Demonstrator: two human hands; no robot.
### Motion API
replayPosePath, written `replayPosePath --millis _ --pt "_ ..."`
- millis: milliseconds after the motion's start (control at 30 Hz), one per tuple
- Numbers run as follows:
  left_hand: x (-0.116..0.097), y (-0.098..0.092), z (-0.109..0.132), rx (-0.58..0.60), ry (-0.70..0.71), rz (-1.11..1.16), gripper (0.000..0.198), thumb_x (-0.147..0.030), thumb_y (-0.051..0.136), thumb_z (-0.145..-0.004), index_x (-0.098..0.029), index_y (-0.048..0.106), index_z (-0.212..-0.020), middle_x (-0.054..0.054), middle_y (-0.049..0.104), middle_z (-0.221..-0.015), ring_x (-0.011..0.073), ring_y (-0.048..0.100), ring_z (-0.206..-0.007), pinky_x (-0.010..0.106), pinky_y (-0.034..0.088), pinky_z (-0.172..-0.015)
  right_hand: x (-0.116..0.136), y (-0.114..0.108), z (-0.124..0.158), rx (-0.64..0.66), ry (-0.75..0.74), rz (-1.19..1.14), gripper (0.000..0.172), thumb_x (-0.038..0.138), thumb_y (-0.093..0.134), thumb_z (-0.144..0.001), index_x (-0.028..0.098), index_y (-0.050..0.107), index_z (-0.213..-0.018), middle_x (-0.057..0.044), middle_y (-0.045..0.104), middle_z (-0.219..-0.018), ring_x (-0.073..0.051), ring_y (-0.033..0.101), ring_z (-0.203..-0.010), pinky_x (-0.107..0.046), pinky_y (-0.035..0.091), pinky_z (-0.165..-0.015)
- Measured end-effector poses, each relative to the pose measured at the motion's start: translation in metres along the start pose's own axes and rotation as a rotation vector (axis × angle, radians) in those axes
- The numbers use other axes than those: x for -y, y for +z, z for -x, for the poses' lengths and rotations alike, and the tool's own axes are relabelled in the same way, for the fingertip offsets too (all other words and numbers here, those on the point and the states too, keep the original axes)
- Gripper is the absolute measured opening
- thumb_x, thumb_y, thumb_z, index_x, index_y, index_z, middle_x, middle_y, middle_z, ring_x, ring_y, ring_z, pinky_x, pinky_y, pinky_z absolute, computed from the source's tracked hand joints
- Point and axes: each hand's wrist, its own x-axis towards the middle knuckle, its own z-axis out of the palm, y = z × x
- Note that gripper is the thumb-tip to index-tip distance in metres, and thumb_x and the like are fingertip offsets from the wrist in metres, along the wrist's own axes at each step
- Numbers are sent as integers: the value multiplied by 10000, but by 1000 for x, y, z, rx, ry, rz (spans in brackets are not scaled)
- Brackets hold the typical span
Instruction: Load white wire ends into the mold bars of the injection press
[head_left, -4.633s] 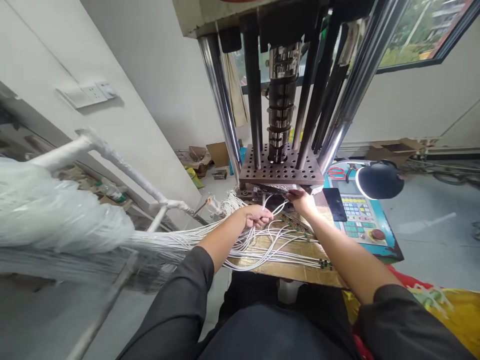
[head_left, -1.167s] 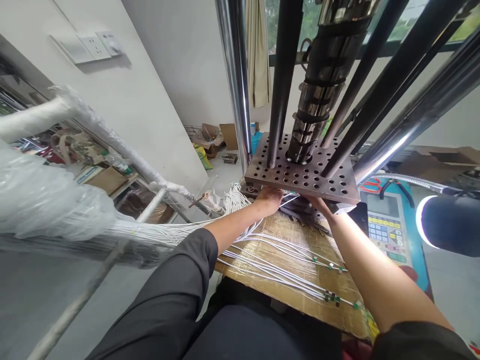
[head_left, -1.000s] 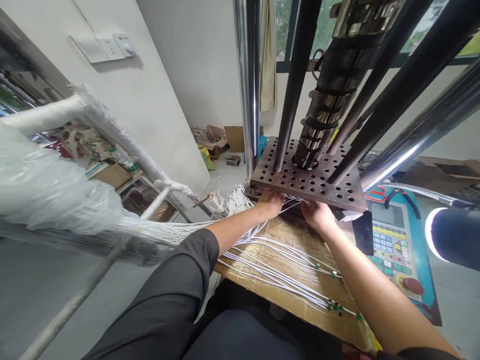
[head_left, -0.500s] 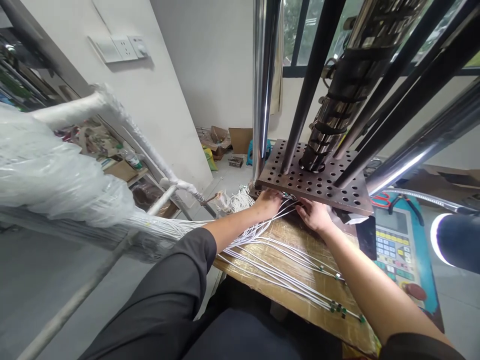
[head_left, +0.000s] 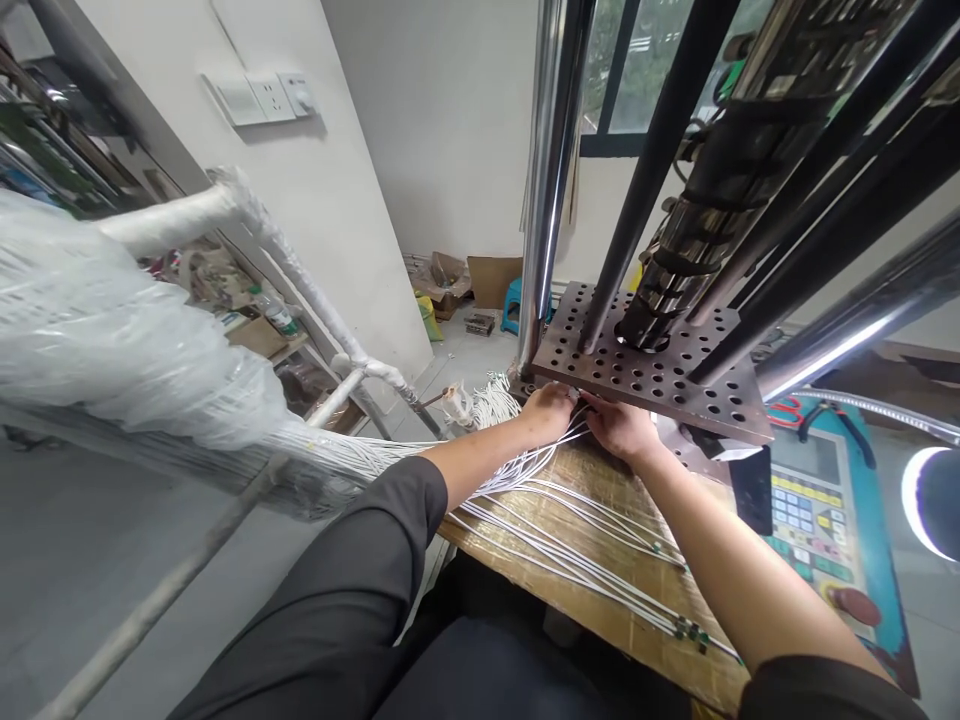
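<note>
Under the front edge of a dark perforated metal plate (head_left: 637, 395), my left hand (head_left: 551, 412) has its fingers curled together. My right hand (head_left: 619, 425) meets it from the right, thumb and fingers pinched close to the left fingertips. White cables (head_left: 568, 445) run up from the left and end between both hands. Whatever the fingertips hold is small and partly hidden by the plate and the hands. More white cables (head_left: 577, 560) lie across the brown, tape-covered work surface (head_left: 645, 640), with dark green connectors (head_left: 690, 632) at their ends near my right forearm.
Black rods and a shiny metal post (head_left: 551, 190) rise around the plate. On the right are a teal control panel (head_left: 874, 520), red-handled pliers (head_left: 786, 412) and a ring lamp (head_left: 930, 505). A plastic-wrapped cable bundle (head_left: 127, 340) rests on a wrapped frame (head_left: 300, 280) at left.
My right hand has moved closer to the left, and its fingers have drawn together. The view has shifted slightly, so the surroundings sit further right.
</note>
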Motion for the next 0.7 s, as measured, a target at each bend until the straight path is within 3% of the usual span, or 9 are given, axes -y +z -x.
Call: replayPosePath --millis 133,267,400,500,567,633,700 --pt "-3 -12 -1 37 -79 28 326 -240 487 -1081 -121 780 -1156 153 746 -1183 268 710 -1164 397 556 -1122 -4 -8 4 1 14 -42 541 416 513 -931 191 775 -1348 -173 761 -1211 -376 675 -1161 -535 546 -1060" --pt "-10 -30 23 -15 -87 102 384 -314 552 -1062 -165 713 -1377 128 694 -1380 286 647 -1306 405 533 -1171 -19 -18 38 -166 44 -177 577 454 468 -975 181 702 -1427 -181 719 -1279 -373 638 -1248 -563 513 -1132" --pt "-29 -46 75 -51 -24 255 394 -324 544 -1062 -154 719 -1372 138 705 -1342 285 663 -1242 440 526 -1172 -35 -21 76 -183 148 -125 607 446 434 -1013 131 631 -1493 -224 615 -1450 -363 609 -1325 -544 523 -1137" --pt "-48 -49 132 -67 73 508 412 -352 539 -1073 -189 704 -1414 130 691 -1369 255 636 -1279 412 501 -1196 -32 -22 83 -122 159 -28 611 451 443 -1019 140 627 -1512 -223 575 -1507 -380 576 -1376 -584 506 -1161" --pt "-56 -43 176 51 179 725 366 -360 591 -1054 -256 733 -1375 97 713 -1334 229 654 -1254 370 507 -1180 -24 -22 76 -81 168 16 602 459 445 -1033 176 622 -1533 -200 587 -1502 -386 565 -1385 -608 499 -1167" --pt "-57 -28 221 271 282 937 368 -428 703 -993 -262 772 -1315 90 751 -1235 233 701 -1154 349 552 -1093 -17 -21 65 -40 193 58 592 455 438 -1043 186 631 -1533 -188 582 -1524 -393 545 -1406 -625 487 -1176" --pt "-52 -6 261 509 246 1103 468 -513 791 -921 -224 796 -1290 103 771 -1169 228 735 -1021 319 592 -943 -13 -20 55 11 217 83 592 446 445 -1042 181 629 -1539 -182 555 -1569 -400 515 -1441 -634 472 -1189"
